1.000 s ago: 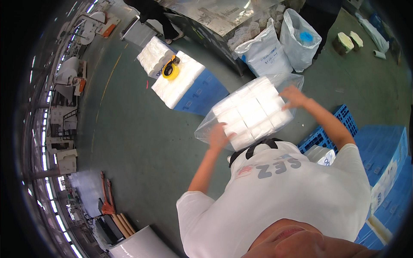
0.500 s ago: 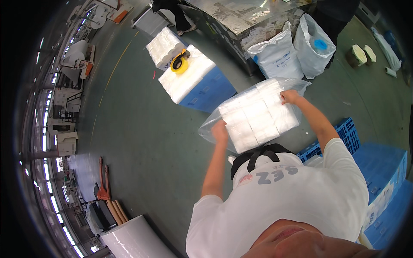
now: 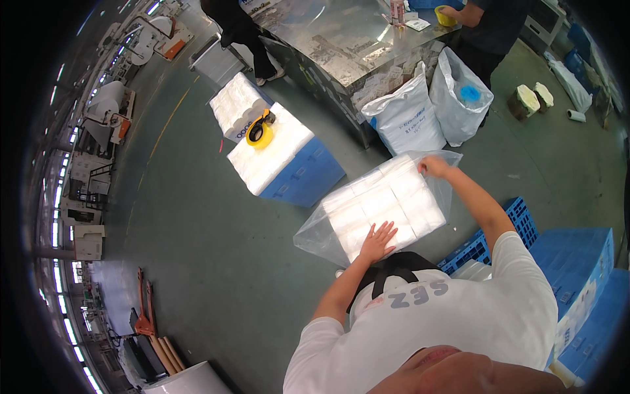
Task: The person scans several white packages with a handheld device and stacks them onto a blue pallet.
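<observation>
In front of my body is a block of stacked white packs point(image 3: 367, 209), inside a large clear plastic bag point(image 3: 314, 238). The bag's loose film spreads out past the block at the left and right ends. My left hand point(image 3: 378, 243) lies flat on the near side of the packs, fingers spread. At the far right corner of the block, my right hand point(image 3: 433, 167) is closed on the bag's film. Ahead and to the left, a yellow tape dispenser point(image 3: 260, 134) rests on a white-topped blue bundle point(image 3: 303, 172), out of reach of both hands.
Two white sacks point(image 3: 408, 118) stand against a metal worktable point(image 3: 341, 46) ahead. Blue crate-like pallets point(image 3: 518, 220) and blue wrapped stacks point(image 3: 567, 259) are at my right. A person in dark clothes point(image 3: 492, 39) stands behind the table's right end; another's legs point(image 3: 252, 49) show beyond its left side.
My left hand has let go of the bag's left edge and moved right onto the packs, now flat. My right hand stays at the far corner. The view has tilted slightly upward.
</observation>
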A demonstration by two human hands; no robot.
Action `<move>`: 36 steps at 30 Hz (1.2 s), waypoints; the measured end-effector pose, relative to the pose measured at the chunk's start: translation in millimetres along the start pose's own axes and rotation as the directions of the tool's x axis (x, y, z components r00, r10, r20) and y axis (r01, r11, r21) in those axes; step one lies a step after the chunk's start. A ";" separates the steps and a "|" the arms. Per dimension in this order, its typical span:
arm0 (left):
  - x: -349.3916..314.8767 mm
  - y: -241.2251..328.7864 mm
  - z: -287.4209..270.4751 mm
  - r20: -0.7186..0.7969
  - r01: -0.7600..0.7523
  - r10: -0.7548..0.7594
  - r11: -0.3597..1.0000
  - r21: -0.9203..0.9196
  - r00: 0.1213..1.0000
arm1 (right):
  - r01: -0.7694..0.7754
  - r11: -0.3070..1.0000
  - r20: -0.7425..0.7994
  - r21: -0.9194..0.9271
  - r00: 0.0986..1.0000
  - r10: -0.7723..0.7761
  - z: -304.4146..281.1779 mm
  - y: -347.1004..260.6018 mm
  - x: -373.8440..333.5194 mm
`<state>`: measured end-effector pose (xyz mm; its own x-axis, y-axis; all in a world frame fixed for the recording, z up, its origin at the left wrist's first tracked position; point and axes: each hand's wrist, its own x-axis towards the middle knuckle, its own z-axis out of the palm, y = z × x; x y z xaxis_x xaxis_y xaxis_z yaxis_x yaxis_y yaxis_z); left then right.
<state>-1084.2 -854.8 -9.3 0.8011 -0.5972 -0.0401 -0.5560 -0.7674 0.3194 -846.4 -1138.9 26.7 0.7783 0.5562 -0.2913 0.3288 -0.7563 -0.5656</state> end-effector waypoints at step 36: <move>13.1 -69.2 18.1 -0.142 -0.096 0.097 0.995 0.015 0.985 | -0.277 0.184 0.184 0.943 0.896 0.404 189.7 -117.3 -34.3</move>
<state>-1039.2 -813.8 -49.1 0.7667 -0.6295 0.1261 -0.6335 -0.7100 0.3075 -1013.2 -1003.9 -43.3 0.7316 0.2564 -0.6317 -0.6595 0.0318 -0.7510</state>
